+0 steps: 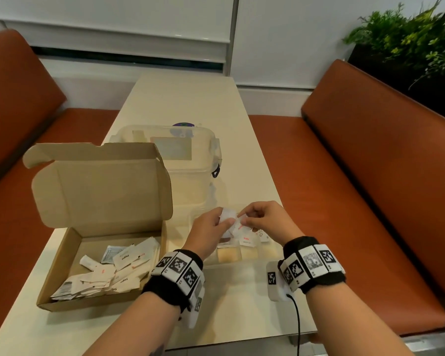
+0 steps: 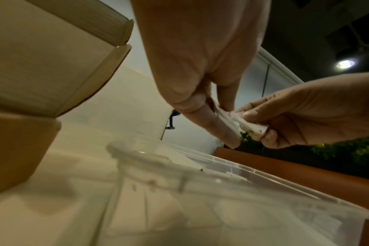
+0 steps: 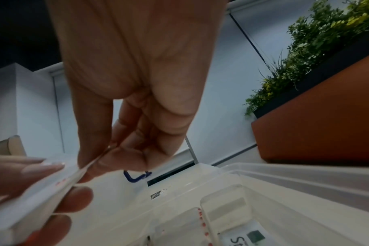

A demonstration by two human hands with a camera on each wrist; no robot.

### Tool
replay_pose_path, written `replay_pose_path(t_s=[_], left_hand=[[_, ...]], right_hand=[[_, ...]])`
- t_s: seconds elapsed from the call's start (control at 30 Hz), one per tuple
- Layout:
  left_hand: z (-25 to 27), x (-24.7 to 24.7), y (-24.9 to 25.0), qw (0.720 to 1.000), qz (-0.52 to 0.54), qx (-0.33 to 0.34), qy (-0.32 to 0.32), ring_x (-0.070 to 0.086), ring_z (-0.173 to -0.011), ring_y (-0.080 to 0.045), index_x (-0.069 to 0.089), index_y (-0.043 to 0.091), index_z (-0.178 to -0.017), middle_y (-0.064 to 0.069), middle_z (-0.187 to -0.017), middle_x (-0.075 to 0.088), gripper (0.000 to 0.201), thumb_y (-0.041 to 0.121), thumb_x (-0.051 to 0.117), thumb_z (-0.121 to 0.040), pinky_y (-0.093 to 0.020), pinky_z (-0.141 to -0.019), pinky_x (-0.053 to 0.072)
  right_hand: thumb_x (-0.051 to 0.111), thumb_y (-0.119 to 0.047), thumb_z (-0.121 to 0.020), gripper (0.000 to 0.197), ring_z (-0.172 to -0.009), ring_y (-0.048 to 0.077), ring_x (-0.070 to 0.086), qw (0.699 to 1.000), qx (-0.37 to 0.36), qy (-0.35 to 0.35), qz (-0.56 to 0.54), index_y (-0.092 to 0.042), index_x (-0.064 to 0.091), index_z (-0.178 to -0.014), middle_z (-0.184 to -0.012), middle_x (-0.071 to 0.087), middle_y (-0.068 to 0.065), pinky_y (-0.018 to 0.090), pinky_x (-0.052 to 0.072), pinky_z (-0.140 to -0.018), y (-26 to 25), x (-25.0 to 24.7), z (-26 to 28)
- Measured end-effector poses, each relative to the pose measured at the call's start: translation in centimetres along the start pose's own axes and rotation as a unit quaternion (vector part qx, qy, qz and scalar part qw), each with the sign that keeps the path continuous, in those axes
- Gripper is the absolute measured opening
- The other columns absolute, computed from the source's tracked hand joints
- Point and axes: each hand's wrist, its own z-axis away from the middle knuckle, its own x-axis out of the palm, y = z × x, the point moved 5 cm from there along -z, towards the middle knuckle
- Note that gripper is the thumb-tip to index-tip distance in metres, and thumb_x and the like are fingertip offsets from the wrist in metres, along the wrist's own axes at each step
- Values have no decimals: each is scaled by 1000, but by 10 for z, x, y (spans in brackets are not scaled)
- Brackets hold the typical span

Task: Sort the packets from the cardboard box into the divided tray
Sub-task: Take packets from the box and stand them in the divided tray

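Note:
The open cardboard box lies at the left with several white packets piled inside. Over the clear divided tray, my left hand grips a small stack of white packets. My right hand pinches the edge of one red-printed packet in that stack. In the left wrist view the left hand holds the stack while the right hand pinches it above the tray. In the right wrist view the right hand pinches the packet. Some packets lie in the tray.
A clear lidded plastic tub stands behind the tray, beside the box's raised lid. A white marker block with a black cable sits near my right wrist. Orange benches flank the table; plants are at the far right.

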Motion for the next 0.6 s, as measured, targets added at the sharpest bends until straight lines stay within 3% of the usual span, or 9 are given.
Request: replay_pose_path(t_s=[0.07,0.2,0.27,0.33,0.47,0.6], left_hand=[[2,1,0,1000,22,-3,-9,70,-90,-20,66,17,-102,-9,-98,71,12,15,62,-91,-34,-75,59],[2,3,-2,999,32,-5,8,69,-89,-24,65,15,-105,-13,-100,70,17,8,63,-89,-35,-72,60],[1,2,-1,999,40,0,37,68,-89,-24,65,12,-106,-13,-101,68,17,7,61,-90,-31,-69,60],[-1,1,-1,997,45,6,60,68,-89,-23,64,11,-105,-13,-101,67,16,7,61,-91,-29,-68,59],[-2,1,-1,997,33,15,63,67,-87,-21,63,13,-101,-10,-98,67,12,6,60,-91,-29,-68,60],[-5,-7,-2,996,53,21,74,67,-85,-15,63,15,-96,-6,-93,68,9,8,60,-91,-22,-65,58]], right_hand=[[70,-7,-82,8,-53,-6,55,1000,2,4,-6,-14,72,-86,-54,63,-13,11,47,-55,1,0,1],[73,-10,-80,15,-55,3,60,997,20,41,-57,-15,68,-94,-65,67,0,15,50,-58,9,2,4],[74,-15,-80,23,-58,11,64,987,61,74,-131,-12,62,-99,-68,67,4,22,55,-61,16,7,7],[73,-13,-81,21,-59,16,66,969,107,75,-212,-8,58,-94,-70,69,8,27,57,-61,23,18,13],[69,-3,-82,13,-60,16,69,958,107,52,-260,-5,59,-75,-69,69,11,22,55,-57,24,28,17],[67,-5,-85,3,-57,11,64,976,96,34,-193,-3,66,-85,-70,66,6,19,55,-62,21,16,11]])
